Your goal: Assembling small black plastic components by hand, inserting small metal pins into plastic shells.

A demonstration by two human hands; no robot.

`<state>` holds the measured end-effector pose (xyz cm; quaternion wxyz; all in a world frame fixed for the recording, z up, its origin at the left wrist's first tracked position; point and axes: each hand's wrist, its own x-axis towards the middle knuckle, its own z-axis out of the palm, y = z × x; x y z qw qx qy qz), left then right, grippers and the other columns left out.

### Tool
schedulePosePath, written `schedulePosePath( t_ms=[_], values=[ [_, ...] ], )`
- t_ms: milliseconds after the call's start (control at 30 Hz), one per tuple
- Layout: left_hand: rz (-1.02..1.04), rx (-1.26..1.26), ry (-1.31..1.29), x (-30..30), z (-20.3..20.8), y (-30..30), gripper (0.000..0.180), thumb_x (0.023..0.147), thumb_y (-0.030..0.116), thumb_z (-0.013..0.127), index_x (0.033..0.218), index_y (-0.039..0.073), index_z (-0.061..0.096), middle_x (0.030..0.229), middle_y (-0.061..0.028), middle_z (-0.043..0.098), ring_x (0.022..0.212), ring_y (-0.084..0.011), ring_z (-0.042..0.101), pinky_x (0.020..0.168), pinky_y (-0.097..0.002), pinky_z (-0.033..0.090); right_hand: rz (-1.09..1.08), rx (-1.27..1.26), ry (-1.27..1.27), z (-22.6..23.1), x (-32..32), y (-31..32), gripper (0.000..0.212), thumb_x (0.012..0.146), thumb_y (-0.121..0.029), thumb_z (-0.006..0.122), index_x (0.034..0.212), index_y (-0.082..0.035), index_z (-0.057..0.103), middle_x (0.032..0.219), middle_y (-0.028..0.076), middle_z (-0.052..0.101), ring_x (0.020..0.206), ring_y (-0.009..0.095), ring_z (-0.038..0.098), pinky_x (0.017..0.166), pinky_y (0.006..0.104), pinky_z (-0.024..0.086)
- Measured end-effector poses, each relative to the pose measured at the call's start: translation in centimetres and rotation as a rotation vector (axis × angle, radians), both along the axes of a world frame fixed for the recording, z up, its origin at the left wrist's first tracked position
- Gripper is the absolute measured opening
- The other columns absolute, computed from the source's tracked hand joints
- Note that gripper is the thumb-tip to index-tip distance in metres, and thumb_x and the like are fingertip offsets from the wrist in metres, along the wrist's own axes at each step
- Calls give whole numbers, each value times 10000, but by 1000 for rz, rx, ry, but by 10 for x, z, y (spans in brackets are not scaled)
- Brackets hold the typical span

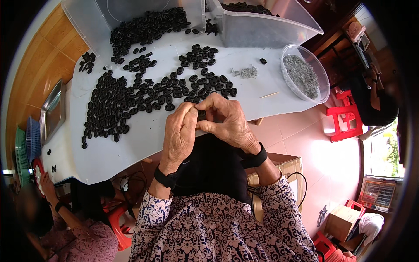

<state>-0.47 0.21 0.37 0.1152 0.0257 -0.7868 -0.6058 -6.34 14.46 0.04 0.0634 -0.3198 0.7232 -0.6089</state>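
Close to the near edge of the white table point(100, 163), my two hands meet over a small black oval piece point(201, 115). My left hand point(178, 135) pinches it from the left with thumb and fingers. From the right, my right hand point(229, 120) closes thumb and forefinger around it. Fingers cover much of the piece. Many similar black oval pieces with two holes point(107, 105) lie spread over the table beyond and left of my hands. A small heap of thin metal pins point(245, 72) lies to the right, with a wooden toothpick point(269, 94) nearer me.
A round clear tub point(323, 89) of metal pins stands at the table's right edge. Clear plastic bins point(262, 35) with black pieces stand at the back. A person point(83, 236) works at the lower left; another point(375, 96) sits far right near red stools point(345, 120).
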Motion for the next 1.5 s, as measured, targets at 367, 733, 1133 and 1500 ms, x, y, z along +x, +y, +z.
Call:
schedulePosePath(
  t_ms=[367,733,1133,1500],
  values=[
    [-18,12,68,-1,-3,1,215,969,135,451,841,-36,471,673,-103,418,553,-165,376,506,-325,354,12,-33,-44,-2,-2,1,185,776,-15,745,904,-24,612,632,-27,501,591,29,429,515,220,379],
    [-4,29,206,-1,-9,3,294,1002,200,451,833,-39,476,674,-107,449,559,-199,436,518,-334,378,80,-75,-269,25,-14,11,146,888,-34,636,1018,28,618,847,44,657,735,65,600,681,217,517],
    [79,183,182,7,-11,-13,276,998,183,453,839,-15,561,590,-14,454,542,-73,410,487,-251,325,-367,-37,142,109,-110,-12,175,893,-79,608,1048,-3,636,760,17,652,604,46,520,543,192,430],
    [63,163,168,6,2,-11,159,912,48,506,791,-52,481,720,-187,508,739,-361,512,654,-424,430,324,473,519,51,-97,-134,139,771,-20,661,905,16,655,797,135,658,666,258,627,632,356,518]
  ],
)
